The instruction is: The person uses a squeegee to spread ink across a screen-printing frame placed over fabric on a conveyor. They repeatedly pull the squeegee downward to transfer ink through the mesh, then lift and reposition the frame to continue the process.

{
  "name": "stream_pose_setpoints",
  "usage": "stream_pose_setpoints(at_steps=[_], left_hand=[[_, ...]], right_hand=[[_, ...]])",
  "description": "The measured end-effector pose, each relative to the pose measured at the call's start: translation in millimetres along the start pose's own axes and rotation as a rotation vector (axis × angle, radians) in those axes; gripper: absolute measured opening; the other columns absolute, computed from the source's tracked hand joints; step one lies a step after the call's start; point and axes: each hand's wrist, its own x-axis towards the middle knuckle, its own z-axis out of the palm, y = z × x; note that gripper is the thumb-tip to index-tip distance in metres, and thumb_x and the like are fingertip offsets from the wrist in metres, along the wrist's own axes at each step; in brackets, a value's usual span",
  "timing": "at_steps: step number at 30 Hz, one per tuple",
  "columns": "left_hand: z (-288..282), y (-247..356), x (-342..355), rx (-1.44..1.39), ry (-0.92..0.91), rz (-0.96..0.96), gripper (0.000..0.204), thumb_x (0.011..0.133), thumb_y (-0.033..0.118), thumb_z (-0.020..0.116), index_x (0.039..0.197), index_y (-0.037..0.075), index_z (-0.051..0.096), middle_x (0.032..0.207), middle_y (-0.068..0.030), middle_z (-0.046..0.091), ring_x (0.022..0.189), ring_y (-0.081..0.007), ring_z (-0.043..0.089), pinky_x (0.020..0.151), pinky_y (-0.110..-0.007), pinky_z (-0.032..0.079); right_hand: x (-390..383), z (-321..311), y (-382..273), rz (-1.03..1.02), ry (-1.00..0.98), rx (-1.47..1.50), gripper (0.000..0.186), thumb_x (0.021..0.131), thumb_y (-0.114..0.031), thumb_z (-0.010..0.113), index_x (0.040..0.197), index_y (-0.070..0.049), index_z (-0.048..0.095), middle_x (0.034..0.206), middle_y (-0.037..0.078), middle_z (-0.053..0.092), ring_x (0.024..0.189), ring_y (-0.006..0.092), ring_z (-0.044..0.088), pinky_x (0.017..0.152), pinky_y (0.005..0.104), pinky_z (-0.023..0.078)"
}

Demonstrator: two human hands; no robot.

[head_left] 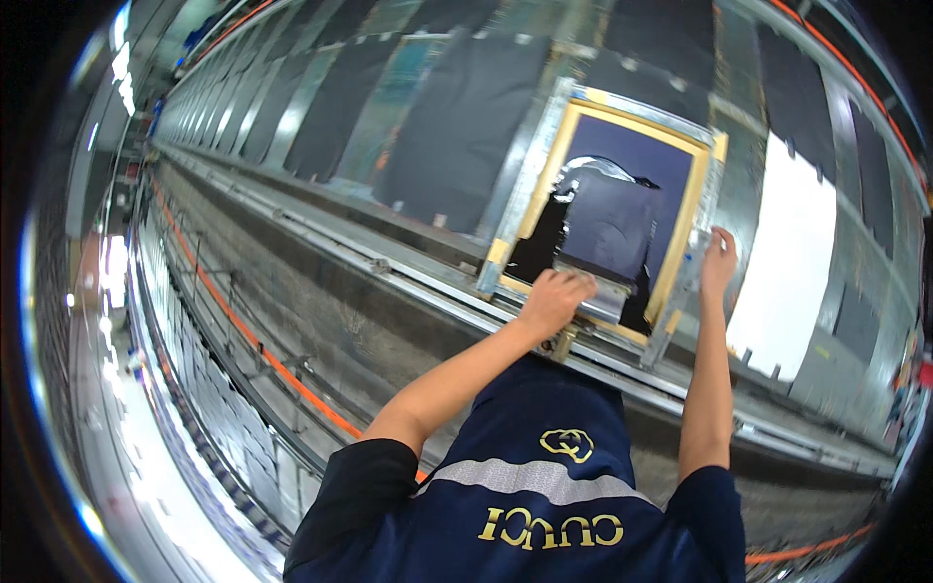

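Observation:
A printing screen (641, 109) with a metal frame and yellow tape round its inside lies on the long table in front of me. Black wet ink (536, 255) spreads over the lower left of its dark mesh and curves along the upper part. My left hand (558, 299) grips a squeegee (607, 297) with a pale, shiny handle at the near end of the mesh. Part of the squeegee is hidden under the fingers. Beside the frame's right side is my right hand (718, 260), its fingers curled together; whatever they hold, if anything, cannot be made out.
Dark sheets (466, 126) lie in a row along the table, stretching far to the left. A white sheet (789, 257) lies right of the screen. A metal rail (389, 267) runs along the near edge. Orange piping (282, 369) passes below on the left.

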Motion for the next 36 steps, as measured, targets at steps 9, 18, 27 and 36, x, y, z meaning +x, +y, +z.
stream_pose_setpoints(at_steps=[9,18,27,36], left_hand=[[-69,-93,-35,-0.123,0.073,-0.11,0.048,0.076,0.006,0.071,0.123,0.018,0.072,0.13,0.0018,0.071,0.119,-0.0205,0.064,0.093,-0.039,0.047],[-132,-279,-98,-0.047,-0.104,-0.131,0.05,0.075,0.004,0.071,0.123,0.018,0.073,0.129,0.0047,0.071,0.115,-0.0199,0.063,0.09,-0.039,0.048],[-169,-317,-101,-0.138,0.041,-0.238,0.043,0.075,0.001,0.067,0.116,0.014,0.073,0.125,-0.0052,0.073,0.112,-0.027,0.068,0.087,-0.045,0.053],[-159,-322,-119,-0.022,0.002,-0.098,0.052,0.079,0.002,0.069,0.129,0.02,0.07,0.137,0.0031,0.068,0.124,-0.0234,0.064,0.098,-0.041,0.048]], right_hand=[[-40,99,-111,-0.075,-0.046,0.196,0.02,0.106,-0.018,0.055,0.112,-0.005,0.069,0.071,-0.005,0.047,0.061,0.0058,0.04,0.055,0.0266,0.032],[-96,276,-122,0.004,-0.094,0.204,0.023,0.107,-0.017,0.053,0.117,-0.002,0.067,0.085,0.0,0.061,0.074,0.0121,0.053,0.07,0.0296,0.046],[-120,306,-150,-0.151,0.066,-0.096,0.027,0.105,-0.019,0.055,0.119,-0.001,0.069,0.118,0.015,0.072,0.112,0.0297,0.066,0.099,0.0388,0.048],[-114,323,-144,-0.071,0.114,-0.041,0.02,0.104,-0.02,0.056,0.112,-0.008,0.071,0.086,0.016,0.071,0.078,0.0276,0.068,0.076,0.0413,0.052]])
